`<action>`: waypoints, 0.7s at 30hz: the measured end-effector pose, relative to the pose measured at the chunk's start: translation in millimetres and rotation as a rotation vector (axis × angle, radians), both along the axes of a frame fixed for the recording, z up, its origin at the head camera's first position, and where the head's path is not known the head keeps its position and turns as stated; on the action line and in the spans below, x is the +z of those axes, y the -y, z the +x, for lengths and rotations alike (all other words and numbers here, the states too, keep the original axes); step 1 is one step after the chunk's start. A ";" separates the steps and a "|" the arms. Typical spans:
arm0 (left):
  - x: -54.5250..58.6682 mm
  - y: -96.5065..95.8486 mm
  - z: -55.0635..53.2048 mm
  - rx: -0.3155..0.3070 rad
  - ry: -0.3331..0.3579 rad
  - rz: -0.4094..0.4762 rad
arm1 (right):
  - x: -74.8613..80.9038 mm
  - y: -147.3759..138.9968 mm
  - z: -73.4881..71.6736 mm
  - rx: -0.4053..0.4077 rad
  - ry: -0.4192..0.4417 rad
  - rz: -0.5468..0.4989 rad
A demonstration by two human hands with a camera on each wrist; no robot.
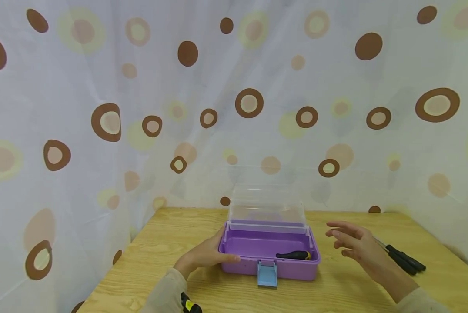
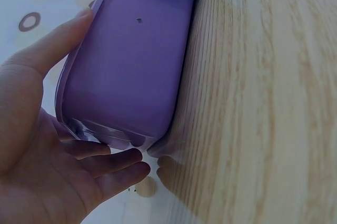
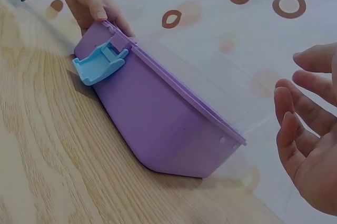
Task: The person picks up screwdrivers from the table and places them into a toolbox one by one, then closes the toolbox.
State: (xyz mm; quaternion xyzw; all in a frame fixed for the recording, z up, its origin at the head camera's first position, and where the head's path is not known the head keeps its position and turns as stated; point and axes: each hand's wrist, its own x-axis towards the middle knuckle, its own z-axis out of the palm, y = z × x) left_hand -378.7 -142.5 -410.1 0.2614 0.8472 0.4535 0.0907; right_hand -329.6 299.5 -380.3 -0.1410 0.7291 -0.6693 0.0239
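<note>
A purple plastic toolbox [image 1: 247,266] stands on the wooden table with its clear lid [image 1: 267,204] raised at the back. Its light blue latch [image 1: 267,274] hangs down in front. Inside, toward the right, lies a screwdriver with a black and yellow handle [image 1: 294,255]. My left hand [image 1: 206,254] holds the box's left end, thumb on the front rim and fingers along the side. The right hand [image 1: 357,245] hovers off the right end of the box, fingers loosely bent and nothing in them; the right wrist view shows a gap between its fingertips and the box.
Two black-handled screwdrivers [image 1: 406,260] lie together on the table [image 1: 140,269] beyond my right hand, at the right. A white cloth with brown and yellow spots [image 1: 273,65] hangs behind the table and along its sides. A black and yellow device [image 1: 191,306] sits at my left wrist.
</note>
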 end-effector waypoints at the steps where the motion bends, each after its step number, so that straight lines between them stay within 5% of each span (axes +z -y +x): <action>1: 0.0 -0.2 -0.2 0.000 0.001 -0.001 | 0.1 -2.1 0.3 -0.004 0.001 0.007; 21: -0.1 -0.5 -0.9 -0.005 0.002 -0.004 | -9.7 -30.6 9.8 -0.093 0.010 0.106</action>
